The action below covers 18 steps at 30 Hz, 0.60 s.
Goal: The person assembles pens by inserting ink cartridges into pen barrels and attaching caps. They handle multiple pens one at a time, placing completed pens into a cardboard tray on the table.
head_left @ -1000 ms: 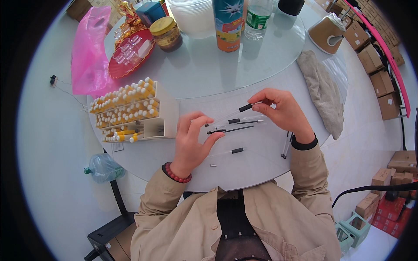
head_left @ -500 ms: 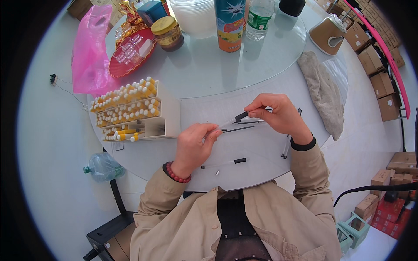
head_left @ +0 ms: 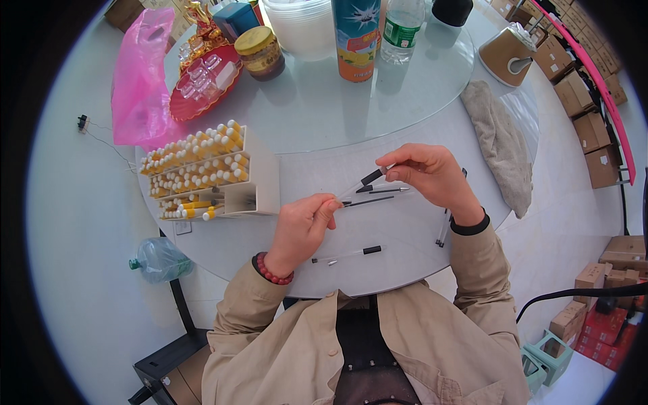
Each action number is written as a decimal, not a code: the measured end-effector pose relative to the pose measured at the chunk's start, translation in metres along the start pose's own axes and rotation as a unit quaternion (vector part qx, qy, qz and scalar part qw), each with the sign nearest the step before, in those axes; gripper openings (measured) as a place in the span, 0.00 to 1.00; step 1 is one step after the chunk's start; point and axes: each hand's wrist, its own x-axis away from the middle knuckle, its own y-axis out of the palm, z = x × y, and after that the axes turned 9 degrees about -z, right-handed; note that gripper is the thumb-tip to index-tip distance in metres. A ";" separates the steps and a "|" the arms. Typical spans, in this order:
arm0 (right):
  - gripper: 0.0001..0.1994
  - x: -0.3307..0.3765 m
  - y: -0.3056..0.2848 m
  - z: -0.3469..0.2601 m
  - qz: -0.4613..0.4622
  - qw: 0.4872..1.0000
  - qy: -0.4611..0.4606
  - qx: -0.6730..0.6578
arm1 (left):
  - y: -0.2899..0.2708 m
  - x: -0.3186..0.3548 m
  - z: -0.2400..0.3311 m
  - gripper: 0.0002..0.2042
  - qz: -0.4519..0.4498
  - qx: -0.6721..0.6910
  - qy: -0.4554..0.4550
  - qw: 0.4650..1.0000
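Note:
My left hand (head_left: 302, 228) is closed on the rear part of a clear pen barrel (head_left: 352, 189) with a black grip, held tilted above the table. At its black-grip end, the thumb and forefinger of my right hand (head_left: 429, 173) pinch together; anything small between them is hidden. Beneath the barrel lie a black pen cap (head_left: 364, 189), a dark ink refill (head_left: 371, 200) and a thin piece with a metal point (head_left: 398, 190). Closer to me rests another clear pen barrel (head_left: 347, 254), with a small metal pen tip (head_left: 332, 263) beside it.
A cream rack (head_left: 264, 182) filled with yellow, white-ended sticks stands left. More pen parts (head_left: 443, 229) lie under my right wrist. A grey cloth (head_left: 498, 145) drapes the right side. Behind are a spray can (head_left: 356, 44), a water bottle (head_left: 403, 34) and a jar (head_left: 260, 54).
The barrel and both hands have shifted slightly, and my right fingers have changed their pose at the grip end. The loose metal tip has rolled a little to the left and away from me.

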 end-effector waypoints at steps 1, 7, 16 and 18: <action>0.08 0.000 0.000 0.000 -0.001 1.000 0.009 -0.015 | 0.000 0.000 0.000 0.11 0.007 -0.006 0.003 1.000; 0.08 0.002 -0.003 -0.006 -0.008 0.996 0.073 -0.052 | 0.002 -0.002 0.000 0.07 0.031 -0.030 0.019 0.999; 0.06 -0.001 -0.003 -0.003 -0.007 0.995 0.088 -0.052 | 0.003 -0.002 0.000 0.07 0.034 -0.030 0.023 0.999; 0.06 0.000 -0.002 -0.002 -0.004 0.996 0.074 -0.049 | 0.003 -0.001 0.000 0.08 0.024 -0.032 0.019 0.999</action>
